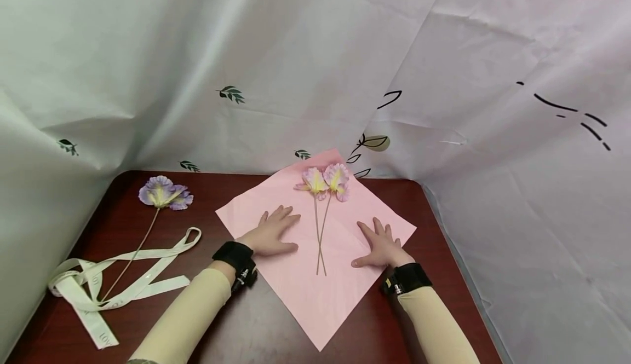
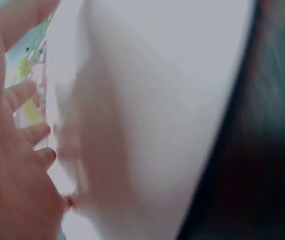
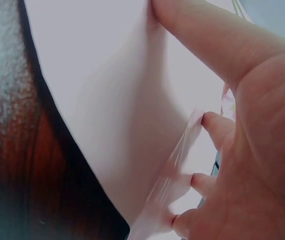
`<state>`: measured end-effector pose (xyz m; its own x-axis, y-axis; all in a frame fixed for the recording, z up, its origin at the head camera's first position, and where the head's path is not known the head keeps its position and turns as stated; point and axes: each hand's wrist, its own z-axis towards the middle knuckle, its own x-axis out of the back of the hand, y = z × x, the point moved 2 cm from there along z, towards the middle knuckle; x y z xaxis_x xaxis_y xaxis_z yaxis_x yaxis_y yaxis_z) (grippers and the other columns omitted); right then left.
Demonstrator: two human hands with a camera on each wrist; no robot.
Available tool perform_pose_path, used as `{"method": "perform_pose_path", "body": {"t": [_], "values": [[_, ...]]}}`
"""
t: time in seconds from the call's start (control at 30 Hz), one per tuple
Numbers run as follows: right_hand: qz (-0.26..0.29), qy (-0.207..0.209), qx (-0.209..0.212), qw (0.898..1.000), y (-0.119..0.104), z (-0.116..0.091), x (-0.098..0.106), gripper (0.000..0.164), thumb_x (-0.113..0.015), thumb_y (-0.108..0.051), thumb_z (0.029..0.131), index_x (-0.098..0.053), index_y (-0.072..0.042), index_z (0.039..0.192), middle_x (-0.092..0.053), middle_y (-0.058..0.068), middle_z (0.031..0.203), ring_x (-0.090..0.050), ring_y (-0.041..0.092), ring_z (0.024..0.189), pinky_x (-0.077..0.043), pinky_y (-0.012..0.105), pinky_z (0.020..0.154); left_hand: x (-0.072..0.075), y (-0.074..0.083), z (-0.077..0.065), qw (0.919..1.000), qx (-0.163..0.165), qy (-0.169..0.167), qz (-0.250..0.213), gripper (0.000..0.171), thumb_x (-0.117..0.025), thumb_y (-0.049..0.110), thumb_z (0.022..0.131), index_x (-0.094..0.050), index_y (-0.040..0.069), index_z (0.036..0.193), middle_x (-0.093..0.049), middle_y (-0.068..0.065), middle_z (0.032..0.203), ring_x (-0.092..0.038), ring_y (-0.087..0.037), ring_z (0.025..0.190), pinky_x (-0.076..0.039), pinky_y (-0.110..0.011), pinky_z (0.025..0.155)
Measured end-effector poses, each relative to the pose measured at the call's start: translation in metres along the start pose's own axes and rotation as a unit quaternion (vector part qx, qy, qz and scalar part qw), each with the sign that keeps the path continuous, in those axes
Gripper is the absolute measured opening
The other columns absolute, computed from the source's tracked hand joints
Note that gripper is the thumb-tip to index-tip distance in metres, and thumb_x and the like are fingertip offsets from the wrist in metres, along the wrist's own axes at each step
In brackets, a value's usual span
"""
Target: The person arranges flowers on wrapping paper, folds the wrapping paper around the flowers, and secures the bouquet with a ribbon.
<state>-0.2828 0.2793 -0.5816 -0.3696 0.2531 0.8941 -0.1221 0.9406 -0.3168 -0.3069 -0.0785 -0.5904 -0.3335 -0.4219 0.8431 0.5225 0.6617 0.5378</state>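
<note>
Spreading their fingers, the left hand (image 1: 271, 234) and right hand (image 1: 382, 246) rested on the pink paper (image 1: 320, 309); between them lay two pink flowers (image 1: 337, 177), stems crossed. Farther left, a purple flower's stem (image 1: 145, 237) crossed white ribbon (image 1: 165, 286).

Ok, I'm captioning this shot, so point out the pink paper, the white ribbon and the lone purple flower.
Pink paper (image 1: 319, 304): head view, bare lower part.
White ribbon (image 1: 165, 286): head view, flat tail.
Purple flower (image 1: 160, 194): head view, bloom's yellow centre.

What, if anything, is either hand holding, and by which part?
Nothing is held: the left hand and right hand are spread over opposite sides of the pink paper, neither gripping it.
</note>
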Motion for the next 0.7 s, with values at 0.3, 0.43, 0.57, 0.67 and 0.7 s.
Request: {"method": "perform_pose_path", "body": {"t": [0.3, 0.43, 0.57, 0.67, 0.7], "values": [[-0.001, 0.015, -0.001, 1.0, -0.003, -0.003, 0.004, 0.12, -0.086, -0.069, 0.061, -0.032, -0.025, 0.159, -0.011, 0.026, 0.164, -0.009, 0.063, 0.144, -0.018, 0.088, 0.096, 0.08, -0.045, -0.071, 0.9832, 0.004, 0.182, 0.013, 0.046, -0.07, 0.029, 0.096, -0.062, 0.009, 0.136, -0.062, -0.011, 0.135, -0.06, -0.029, 0.122, -0.047, -0.05, 0.101], [-0.001, 0.022, -0.001, 1.0, -0.005, -0.003, 0.003, 0.119, -0.086, -0.068, 0.06, -0.033, -0.026, 0.159, -0.012, 0.025, 0.164, -0.009, 0.062, 0.144, -0.019, 0.087, 0.096, 0.115, -0.073, -0.126, 0.9632, 0.095, 0.247, 0.048, 0.025, -0.066, 0.026, 0.097, -0.07, 0.011, 0.117, -0.071, -0.01, 0.111, -0.067, -0.03, 0.096, -0.052, -0.05, 0.077], [0.001, 0.02, 0.0, 1.0, -0.005, -0.005, 0.002, 0.119, -0.086, -0.068, 0.061, -0.033, -0.026, 0.159, -0.012, 0.025, 0.164, -0.009, 0.062, 0.144, -0.019, 0.087, 0.096, 0.136, -0.102, -0.179, 0.9418, 0.238, 0.23, 0.061, 0.022, -0.065, 0.033, 0.096, -0.068, 0.013, 0.103, -0.071, -0.011, 0.09, -0.065, -0.029, 0.074, -0.044, -0.04, 0.052], [0.005, 0.02, -0.002, 1.0, -0.005, -0.005, 0.004, 0.119, -0.087, -0.067, 0.061, -0.033, -0.026, 0.159, -0.011, 0.025, 0.164, -0.008, 0.062, 0.145, -0.018, 0.087, 0.096, 0.14, -0.116, -0.208, 0.9328, 0.312, 0.173, 0.051, 0.032, -0.066, 0.041, 0.094, -0.064, 0.01, 0.1, -0.068, -0.011, 0.085, -0.06, -0.025, 0.069, -0.038, -0.035, 0.048], [0.006, 0.021, -0.002, 1.0, -0.005, -0.005, 0.004, 0.119, -0.087, -0.067, 0.061, -0.033, -0.026, 0.159, -0.011, 0.026, 0.164, -0.008, 0.062, 0.145, -0.018, 0.087, 0.096, 0.14, -0.119, -0.216, 0.9313, 0.327, 0.155, 0.044, 0.035, -0.066, 0.042, 0.094, -0.064, 0.008, 0.099, -0.067, -0.01, 0.084, -0.059, -0.023, 0.068, -0.038, -0.034, 0.049]]}}
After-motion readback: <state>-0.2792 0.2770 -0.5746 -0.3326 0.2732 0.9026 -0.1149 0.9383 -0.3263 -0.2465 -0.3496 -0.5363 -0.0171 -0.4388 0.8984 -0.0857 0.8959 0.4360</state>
